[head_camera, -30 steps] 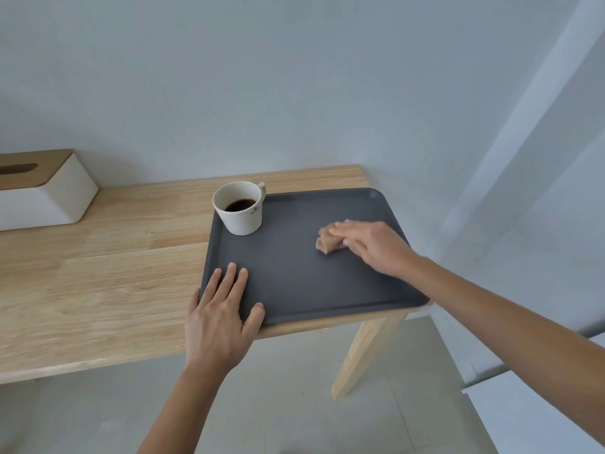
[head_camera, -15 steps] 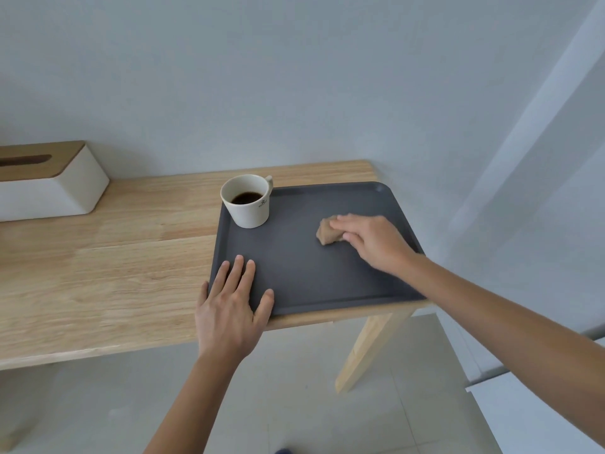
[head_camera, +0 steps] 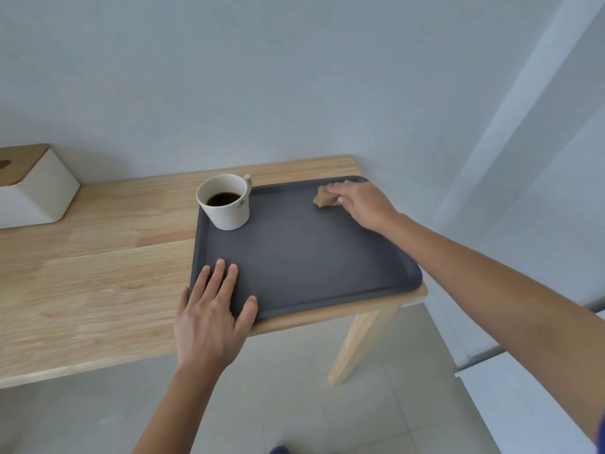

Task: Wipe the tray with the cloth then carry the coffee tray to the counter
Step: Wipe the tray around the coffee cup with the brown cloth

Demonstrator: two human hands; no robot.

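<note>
A dark grey tray (head_camera: 304, 257) lies on the right end of a wooden table (head_camera: 98, 273). A white cup (head_camera: 226, 203) of black coffee stands in the tray's far left corner. My right hand (head_camera: 360, 204) presses a small tan cloth (head_camera: 324, 199) onto the tray near its far right corner. Part of the cloth is hidden under my fingers. My left hand (head_camera: 212, 309) lies flat on the tray's near left corner, fingers spread, holding nothing.
A white tissue box (head_camera: 29, 188) with a wooden lid sits at the table's far left, by the wall. The tray's right edge lies along the table's right end. A table leg (head_camera: 357, 348) and tiled floor show below.
My right hand has slid the cloth from the tray's middle right toward the far right corner. My left hand has stayed flat on the near left corner.
</note>
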